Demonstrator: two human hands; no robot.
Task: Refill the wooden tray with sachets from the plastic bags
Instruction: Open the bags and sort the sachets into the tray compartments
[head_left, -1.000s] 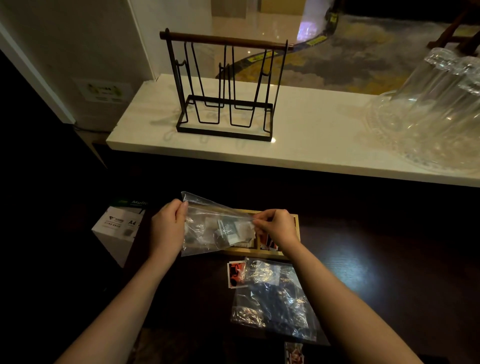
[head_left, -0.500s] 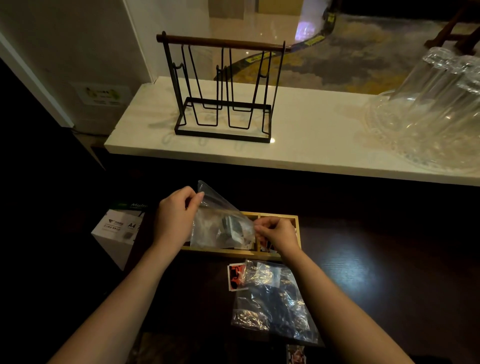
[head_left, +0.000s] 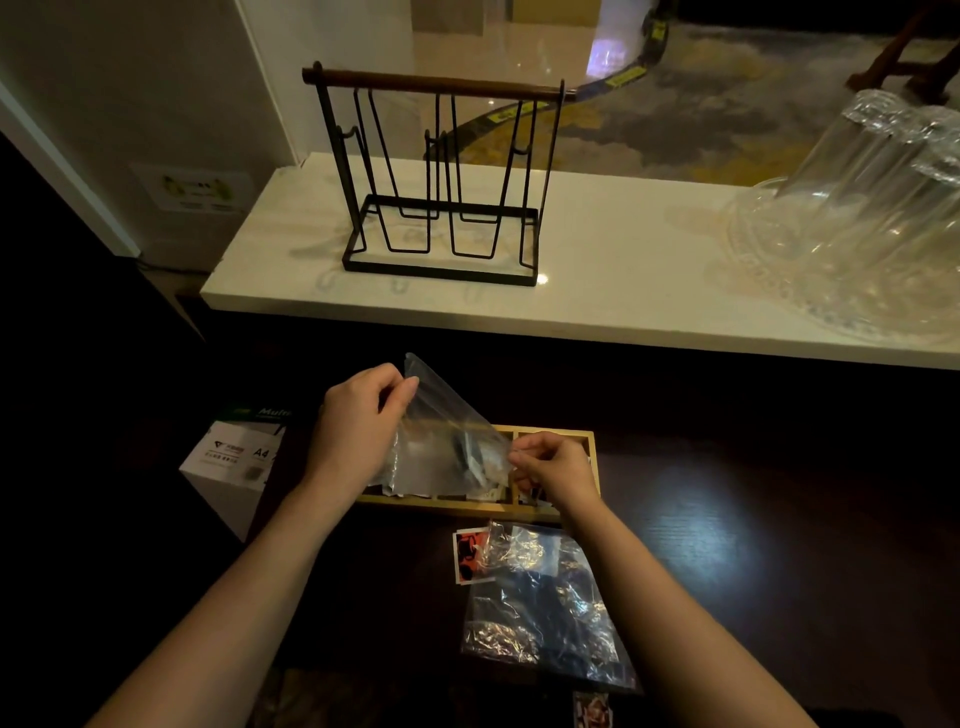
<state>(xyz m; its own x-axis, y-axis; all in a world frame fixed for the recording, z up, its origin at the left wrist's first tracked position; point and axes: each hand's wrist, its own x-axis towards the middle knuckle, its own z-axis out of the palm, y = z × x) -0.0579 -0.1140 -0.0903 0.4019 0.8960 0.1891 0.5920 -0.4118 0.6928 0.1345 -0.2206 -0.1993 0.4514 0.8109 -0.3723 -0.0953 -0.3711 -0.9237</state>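
Tipping the clear plastic bag (head_left: 447, 436) over the compartmented wooden tray (head_left: 550, 512), left hand (head_left: 358, 421) and right hand (head_left: 553, 465) each pinch it (grip light); sachets (head_left: 470, 457) may spill past their compartment onto the dark table (head_left: 753, 519).

held bag (head_left: 447, 436): I see thin clear plastic, slightly cloudy, smooth.
wooden tray (head_left: 550, 432): pale wood, matt.
second bag (head_left: 545, 603), nearer me than the tray: crinkled glossy plastic.
dark surface (head_left: 727, 519): polished wood grain, I see a light glare.
ledge (head_left: 597, 291) beyond the tray: pale stone, smooth.
rack (head_left: 441, 176): black metal wire, wooden bar.
box (head_left: 234, 462): matt white cardboard.
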